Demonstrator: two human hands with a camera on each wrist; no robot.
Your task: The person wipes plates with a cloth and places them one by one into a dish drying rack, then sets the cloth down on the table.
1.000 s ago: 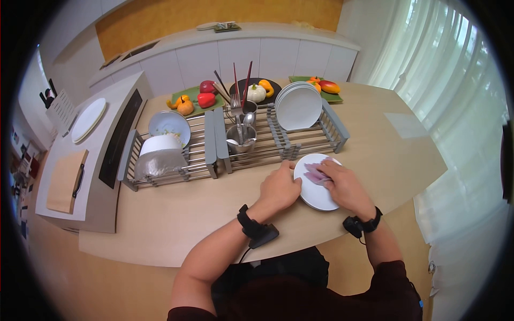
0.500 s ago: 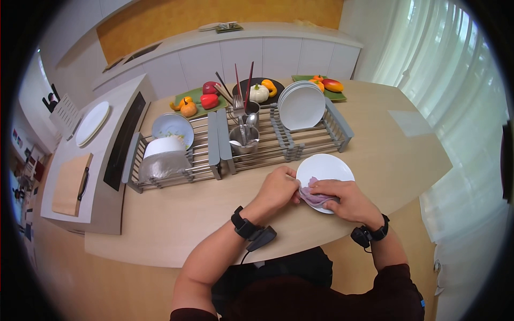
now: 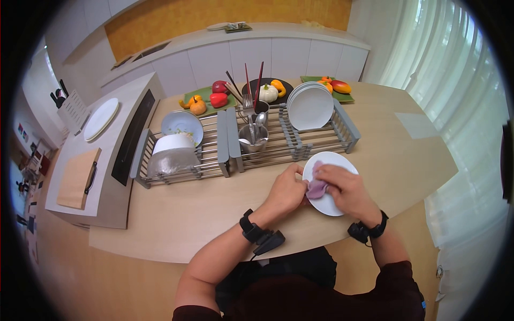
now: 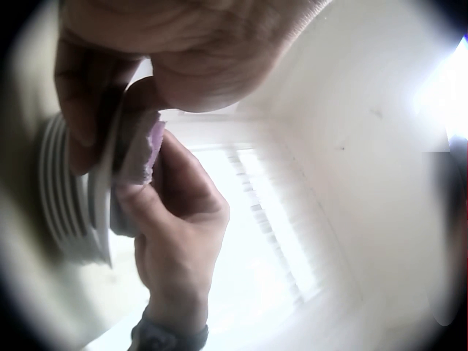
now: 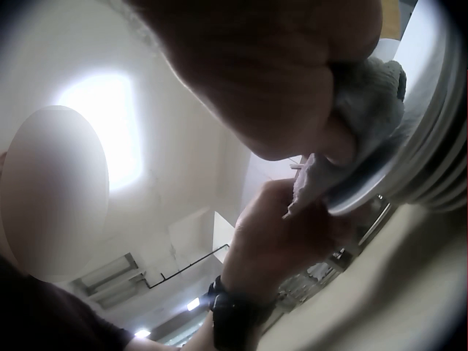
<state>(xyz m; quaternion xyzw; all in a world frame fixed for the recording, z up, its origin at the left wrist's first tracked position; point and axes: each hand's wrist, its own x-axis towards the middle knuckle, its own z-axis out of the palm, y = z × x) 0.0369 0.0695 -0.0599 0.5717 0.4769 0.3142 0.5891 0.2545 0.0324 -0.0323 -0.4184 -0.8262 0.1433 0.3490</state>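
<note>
A white plate (image 3: 325, 207) tops a stack of several plates (image 4: 60, 194) on the table in front of the person. Its left rim is pinched between the thumb and fingers of the left hand (image 3: 285, 191). A bunched purple cloth (image 3: 317, 188) is gripped in the right hand (image 3: 350, 191), which presses it on the plate's upper face, left of the middle. In the left wrist view, the top plate stands slightly apart from those beneath it. The two hands are close together at the cloth.
Behind the hands, a metal dish rack (image 3: 281, 155) holds upright plates (image 3: 310, 108) and a cutlery cup (image 3: 252, 140). Another rack section (image 3: 211, 174) on the left carries bowls (image 3: 174, 143). Farther back are green trays with vegetables (image 3: 218, 100). A cutting board (image 3: 78, 179) lies on the left counter.
The right hand has moved the cloth over the plate, first down toward the near left rim, then back up along the left side. The left hand stays at the left rim.
</note>
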